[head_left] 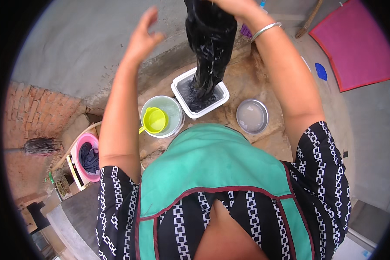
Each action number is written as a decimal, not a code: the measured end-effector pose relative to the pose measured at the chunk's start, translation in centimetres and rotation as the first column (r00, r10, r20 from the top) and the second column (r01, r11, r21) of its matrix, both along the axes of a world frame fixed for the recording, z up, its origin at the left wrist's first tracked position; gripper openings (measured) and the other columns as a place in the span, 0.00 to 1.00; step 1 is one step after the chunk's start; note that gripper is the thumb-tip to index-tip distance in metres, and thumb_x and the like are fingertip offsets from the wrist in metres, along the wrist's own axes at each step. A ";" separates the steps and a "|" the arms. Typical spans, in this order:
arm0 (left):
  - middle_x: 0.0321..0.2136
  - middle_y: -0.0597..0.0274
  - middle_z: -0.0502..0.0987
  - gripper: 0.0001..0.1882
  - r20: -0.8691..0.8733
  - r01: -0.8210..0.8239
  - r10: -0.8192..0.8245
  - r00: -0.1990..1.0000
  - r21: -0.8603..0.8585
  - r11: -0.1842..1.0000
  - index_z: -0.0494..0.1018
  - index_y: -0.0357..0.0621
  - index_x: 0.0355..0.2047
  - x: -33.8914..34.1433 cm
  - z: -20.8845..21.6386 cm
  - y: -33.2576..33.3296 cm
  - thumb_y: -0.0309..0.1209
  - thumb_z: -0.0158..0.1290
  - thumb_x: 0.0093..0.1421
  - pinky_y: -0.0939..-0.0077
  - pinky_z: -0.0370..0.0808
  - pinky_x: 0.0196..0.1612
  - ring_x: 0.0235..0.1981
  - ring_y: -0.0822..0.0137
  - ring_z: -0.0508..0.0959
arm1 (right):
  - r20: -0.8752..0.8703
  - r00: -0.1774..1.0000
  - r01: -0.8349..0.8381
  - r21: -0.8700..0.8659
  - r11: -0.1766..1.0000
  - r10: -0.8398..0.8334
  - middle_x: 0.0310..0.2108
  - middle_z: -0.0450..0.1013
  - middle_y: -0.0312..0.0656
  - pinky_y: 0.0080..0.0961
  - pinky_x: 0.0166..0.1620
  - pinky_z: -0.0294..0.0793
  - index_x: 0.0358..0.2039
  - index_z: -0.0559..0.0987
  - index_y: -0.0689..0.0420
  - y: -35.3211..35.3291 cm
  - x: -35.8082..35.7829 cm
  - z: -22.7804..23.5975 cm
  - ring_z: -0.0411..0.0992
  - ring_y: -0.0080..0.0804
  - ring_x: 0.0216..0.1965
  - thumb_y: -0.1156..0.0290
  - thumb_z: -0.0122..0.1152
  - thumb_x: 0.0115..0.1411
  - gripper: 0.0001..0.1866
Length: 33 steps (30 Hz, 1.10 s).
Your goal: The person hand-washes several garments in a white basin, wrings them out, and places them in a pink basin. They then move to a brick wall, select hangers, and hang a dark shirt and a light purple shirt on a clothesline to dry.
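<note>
A long, wet black garment (211, 39) hangs from the top edge of the view, its lower end bunched in dark water inside a white rectangular tub (190, 113). My right hand (236, 6), with a bangle on its wrist, is raised at the garment's top and grips it; its fingertips are partly cut off by the frame. To the left of the cloth, my left hand (144, 40) is raised and empty, with thumb and fingers apart. A white bucket (174, 115) of water stands beside the tub, with a yellow-green mug (155, 120) in it.
A metal bowl (252, 116) of cloudy water sits right of the tub. At left are a pink basin (79, 152) with dark cloth and a broom (41, 146). A grey wall (95, 39) rises ahead; a pink mat (359, 43) lies at right, near a blue piece (321, 71).
</note>
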State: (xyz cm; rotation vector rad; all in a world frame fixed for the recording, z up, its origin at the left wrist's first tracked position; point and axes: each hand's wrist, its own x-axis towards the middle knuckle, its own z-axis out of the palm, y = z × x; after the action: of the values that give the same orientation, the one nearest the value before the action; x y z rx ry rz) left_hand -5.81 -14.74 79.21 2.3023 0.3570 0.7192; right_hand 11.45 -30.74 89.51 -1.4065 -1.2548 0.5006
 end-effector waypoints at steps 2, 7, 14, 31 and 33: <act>0.60 0.49 0.56 0.48 -0.171 0.069 -0.072 0.983 -0.025 0.997 0.49 0.43 0.61 2.1 -6.3 -1.7 0.28 0.62 0.41 0.67 0.57 0.61 0.61 0.54 0.56 | -0.101 0.995 0.043 0.169 0.985 -0.026 0.24 0.71 0.33 0.18 0.28 0.67 0.29 0.76 0.60 -2.4 -0.6 5.2 0.67 0.20 0.25 0.72 0.54 0.51 0.07; 0.51 0.52 0.67 0.45 0.114 0.293 -0.270 0.956 -0.380 0.877 0.59 0.40 0.56 7.1 -17.4 -8.2 0.35 0.68 0.37 0.69 0.61 0.56 0.53 0.58 0.67 | -0.130 0.982 -0.029 0.616 0.787 0.137 0.25 0.74 0.37 0.19 0.29 0.74 0.28 0.75 0.59 -7.0 0.7 14.2 0.72 0.24 0.23 0.71 0.54 0.55 0.05; 0.36 0.54 0.75 0.11 0.325 0.328 -0.159 0.932 -0.945 -0.010 0.71 0.38 0.39 13.0 -7.5 -4.7 0.29 0.50 0.57 0.65 0.77 0.42 0.36 0.59 0.77 | 0.136 0.723 0.651 0.196 0.734 -0.677 0.24 0.73 0.40 0.22 0.33 0.70 0.27 0.74 0.70 -17.4 8.7 3.1 0.71 0.24 0.29 0.61 0.60 0.47 0.20; 0.28 0.54 0.76 0.09 0.137 0.133 0.112 0.984 -0.990 0.036 0.71 0.36 0.35 20.1 -2.1 -9.7 0.28 0.46 0.57 0.65 0.76 0.29 0.26 0.62 0.77 | 0.132 0.804 0.588 -0.325 0.741 -0.580 0.61 0.46 0.58 0.33 0.64 0.45 0.60 0.49 0.66 -6.6 3.6 -33.3 0.43 0.50 0.64 0.48 0.74 0.30 0.63; 0.31 0.50 0.77 0.09 0.256 0.261 0.099 0.962 -0.964 -0.044 0.71 0.32 0.35 17.1 0.1 -10.5 0.27 0.47 0.58 0.65 0.77 0.39 0.31 0.60 0.78 | 0.097 0.801 0.599 -0.140 0.788 -0.591 0.59 0.50 0.56 0.32 0.62 0.48 0.59 0.53 0.63 -4.2 4.8 -33.4 0.47 0.49 0.62 0.51 0.73 0.33 0.57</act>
State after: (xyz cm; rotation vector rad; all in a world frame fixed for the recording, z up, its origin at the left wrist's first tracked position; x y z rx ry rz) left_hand 11.31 -25.21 79.30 0.6782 0.4062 0.3707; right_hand 16.25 -34.96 56.14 -1.8653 -0.7420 0.1273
